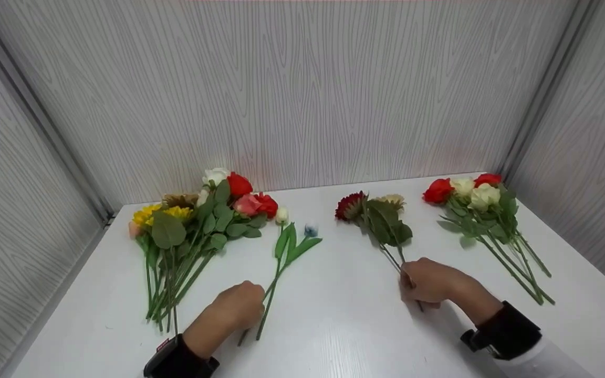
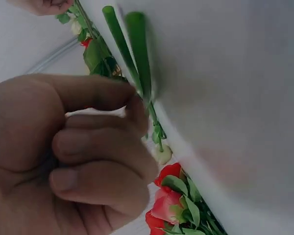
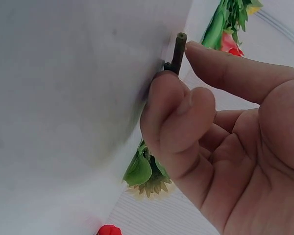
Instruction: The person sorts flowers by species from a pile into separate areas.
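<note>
The left hand [image 1: 242,307] has its fingers curled in, thumb and forefinger pinching at the green stems [image 1: 267,314] of 2 tulips (whether both are caught between the fingertips, I cannot tell). The white tulip [image 1: 282,216] and the blue tulip [image 1: 311,230] point away from the person, near the middle of the white surface [image 1: 334,325], their stems crossing just by the fingers.

The right hand [image 1: 428,281] is curled too, pinching the thin stems of a dark red flower [image 1: 351,206] and a cream flower [image 1: 393,201]. Those 2 heads sit side by side beyond the hand, with broad green leaves [image 1: 384,220] below them; a cut stem end [image 3: 179,51] sticks out beside the thumb in the right wrist view.

At the left lies a large mixed bunch [image 1: 222,218] with yellow, brown, white, pink and red blooms. At the far right lies a smaller rose bunch [image 1: 485,197], 2 red and 2 creamy white heads, its stems angled toward the person. Pale wood-grain panels [image 1: 302,94] stand behind.
</note>
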Demonstrator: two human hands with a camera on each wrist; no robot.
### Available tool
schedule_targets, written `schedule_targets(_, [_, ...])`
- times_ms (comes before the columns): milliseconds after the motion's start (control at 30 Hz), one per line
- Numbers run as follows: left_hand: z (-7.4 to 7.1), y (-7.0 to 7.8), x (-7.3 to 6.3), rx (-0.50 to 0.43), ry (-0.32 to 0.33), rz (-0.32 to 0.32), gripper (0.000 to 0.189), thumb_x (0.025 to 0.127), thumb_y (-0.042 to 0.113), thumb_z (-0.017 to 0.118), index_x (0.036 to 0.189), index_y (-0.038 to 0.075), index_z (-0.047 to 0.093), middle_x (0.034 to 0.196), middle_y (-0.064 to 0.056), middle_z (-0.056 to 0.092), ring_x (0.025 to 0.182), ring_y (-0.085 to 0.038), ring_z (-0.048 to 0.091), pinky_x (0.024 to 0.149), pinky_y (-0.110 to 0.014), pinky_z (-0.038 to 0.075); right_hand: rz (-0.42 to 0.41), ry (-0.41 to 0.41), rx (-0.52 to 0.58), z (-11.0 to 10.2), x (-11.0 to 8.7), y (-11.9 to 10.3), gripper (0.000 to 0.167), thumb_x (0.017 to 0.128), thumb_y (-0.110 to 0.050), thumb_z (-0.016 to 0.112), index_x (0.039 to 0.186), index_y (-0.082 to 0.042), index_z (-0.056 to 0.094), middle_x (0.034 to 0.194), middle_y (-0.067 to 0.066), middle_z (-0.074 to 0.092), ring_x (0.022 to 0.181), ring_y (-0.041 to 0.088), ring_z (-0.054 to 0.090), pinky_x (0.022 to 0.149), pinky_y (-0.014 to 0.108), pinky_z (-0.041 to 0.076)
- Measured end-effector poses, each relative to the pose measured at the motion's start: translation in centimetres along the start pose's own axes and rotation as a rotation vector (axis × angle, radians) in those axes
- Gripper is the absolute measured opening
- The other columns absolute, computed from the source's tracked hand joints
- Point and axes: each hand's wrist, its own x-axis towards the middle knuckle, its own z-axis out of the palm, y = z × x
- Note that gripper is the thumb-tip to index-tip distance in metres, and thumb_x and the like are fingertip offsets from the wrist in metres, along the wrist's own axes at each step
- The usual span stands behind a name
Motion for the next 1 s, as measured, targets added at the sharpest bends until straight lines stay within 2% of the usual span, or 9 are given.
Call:
schedule_targets(67, [-0.1, 0.0, 0.0, 0.000, -0.068, -0.020, 0.024, 0.096, 0.011, 0.061, 0.074, 0.001, 0.060, 0.070, -0.011, 0.058, 0.063, -0.023, 0.052, 0.060, -0.041, 0.047, -0.006, 0.000, 0.002, -0.1, 0.0, -0.1, 0.011, 0.092, -0.007, 0.066, 0.089, -0.009, 0.056, 0.055, 0.003, 0.060, 0.042, 0.014, 0.053, 0.054, 0.029, 0.047])
schedule_targets(200, [-0.2, 0.0, -0.1, 0.075, -0.082, -0.045, 0.035, 0.095, 0.030, 0.066, 0.073, 0.003, 0.062, 0.070, -0.011, 0.061, 0.066, -0.025, 0.061, 0.067, -0.046, 0.053, -0.013, 0.001, 0.006, -0.1, 0.0, -0.1, 0.011, 0.092, -0.006, 0.066, 0.089, -0.009, 0.057, 0.055, 0.004, 0.061, 0.042, 0.013, 0.053, 0.054, 0.029, 0.047])
schedule_targets(433, [0.0, 0.3, 0.0, 0.073, -0.041, 0.019, 0.023, 0.093, 0.012, 0.065, 0.073, -0.001, 0.062, 0.069, -0.012, 0.060, 0.060, -0.021, 0.051, 0.058, -0.041, 0.049, 0.005, 0.003, 0.006, 0.0, 0.1, 0.0, 0.011, 0.091, -0.006, 0.067, 0.089, -0.010, 0.057, 0.055, 0.003, 0.061, 0.042, 0.014, 0.053, 0.052, 0.030, 0.046])
schedule_targets(567, [-0.5, 0.3, 0.1, 0.045, -0.008, 0.052, 0.026, 0.096, 0.018, 0.063, 0.078, 0.000, 0.063, 0.072, -0.013, 0.060, 0.064, -0.022, 0.052, 0.063, -0.043, 0.049, -0.001, 0.003, 0.015, 0.0, 0.1, 0.1, 0.011, 0.091, -0.006, 0.066, 0.089, -0.010, 0.057, 0.055, 0.003, 0.062, 0.042, 0.013, 0.053, 0.052, 0.030, 0.047])
schedule_targets(633, [-1.2, -0.2, 0.0, 0.056, 0.050, 0.038, 0.029, 0.097, 0.022, 0.062, 0.079, 0.000, 0.063, 0.073, -0.013, 0.060, 0.065, -0.023, 0.055, 0.064, -0.045, 0.049, -0.006, 0.001, 0.019, 0.0, 0.0, 0.1, 0.010, 0.091, -0.005, 0.066, 0.089, -0.010, 0.057, 0.055, 0.003, 0.062, 0.042, 0.012, 0.053, 0.051, 0.030, 0.047])
schedule_targets(733, [-2.9, -1.9, -0.2, 0.093, 0.180, -0.022, 0.030, 0.099, 0.022, 0.061, 0.077, 0.001, 0.063, 0.069, -0.012, 0.060, 0.061, -0.025, 0.058, 0.057, -0.043, 0.049, -0.006, -0.001, 0.020, 0.0, 0.0, 0.1, 0.010, 0.091, -0.004, 0.065, 0.089, -0.010, 0.057, 0.056, 0.002, 0.062, 0.042, 0.012, 0.053, 0.051, 0.030, 0.047])
schedule_targets(833, [-4.8, -4.5, -0.5, 0.107, 0.279, -0.109, 0.030, 0.099, 0.018, 0.059, 0.076, 0.000, 0.064, 0.066, -0.013, 0.060, 0.055, -0.024, 0.057, 0.049, -0.039, 0.047, 0.001, -0.004, 0.017, 0.0, 0.0, 0.0, 0.010, 0.092, -0.004, 0.065, 0.089, -0.009, 0.056, 0.056, 0.003, 0.062, 0.042, 0.013, 0.053, 0.051, 0.030, 0.047])
schedule_targets(900, [-5.8, -6.6, -0.8, 0.079, 0.306, -0.163, 0.029, 0.098, 0.013, 0.056, 0.074, 0.000, 0.063, 0.065, -0.014, 0.060, 0.053, -0.024, 0.058, 0.046, -0.038, 0.045, 0.006, -0.007, 0.017, -0.1, 0.0, 0.0, 0.010, 0.092, -0.004, 0.065, 0.089, -0.009, 0.056, 0.057, 0.003, 0.062, 0.042, 0.013, 0.052, 0.053, 0.030, 0.047])
schedule_targets(1000, [-6.8, -9.8, -1.4, 0.010, 0.291, -0.245, 0.028, 0.096, 0.007, 0.051, 0.070, 0.001, 0.060, 0.065, -0.014, 0.058, 0.055, -0.024, 0.056, 0.045, -0.037, 0.043, 0.012, -0.012, 0.024, -0.1, 0.1, 0.0, 0.010, 0.092, -0.004, 0.065, 0.089, -0.008, 0.057, 0.057, 0.004, 0.062, 0.042, 0.013, 0.052, 0.054, 0.030, 0.047])
